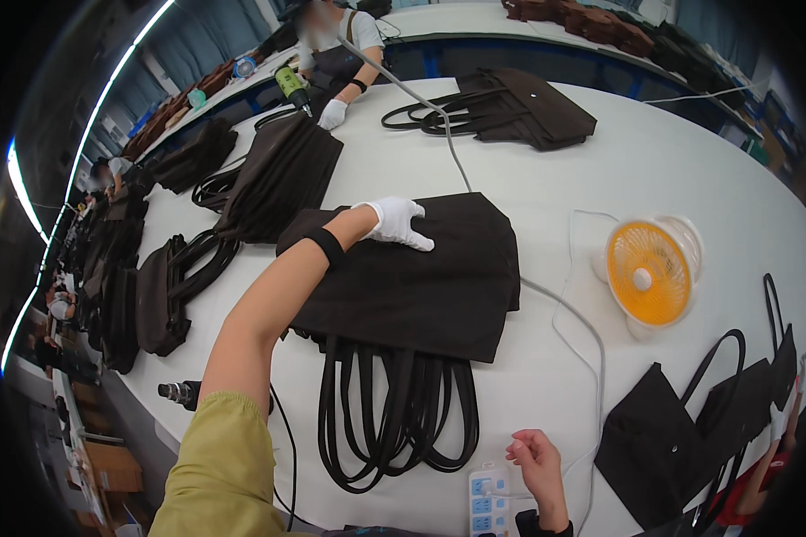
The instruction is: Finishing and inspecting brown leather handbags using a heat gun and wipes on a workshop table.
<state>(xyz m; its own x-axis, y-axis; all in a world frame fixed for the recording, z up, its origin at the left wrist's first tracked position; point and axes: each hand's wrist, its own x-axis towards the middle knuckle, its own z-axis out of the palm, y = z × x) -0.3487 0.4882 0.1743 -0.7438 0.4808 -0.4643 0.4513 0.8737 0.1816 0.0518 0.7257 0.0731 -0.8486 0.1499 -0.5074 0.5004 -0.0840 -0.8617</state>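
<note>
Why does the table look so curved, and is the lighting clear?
Head view: the fisheye lens seems to bow the white table and lamp strip; the corners go black; the gloved left hand stands out bright, while the dark bag beneath it shows little detail.

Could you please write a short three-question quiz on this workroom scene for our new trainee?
1. True or false: the camera wearer's left hand is gloved in white.

2. Multiple choice: seen from the bag stack in the middle of the table, where does the yellow-fronted fan stand?
(a) to the left
(b) to the right
(c) on top of it

3. Fill in: the wearer's right hand is nearest to the white-and-blue ____.

Key: 1. True. 2. (b). 3. Power strip.
</note>
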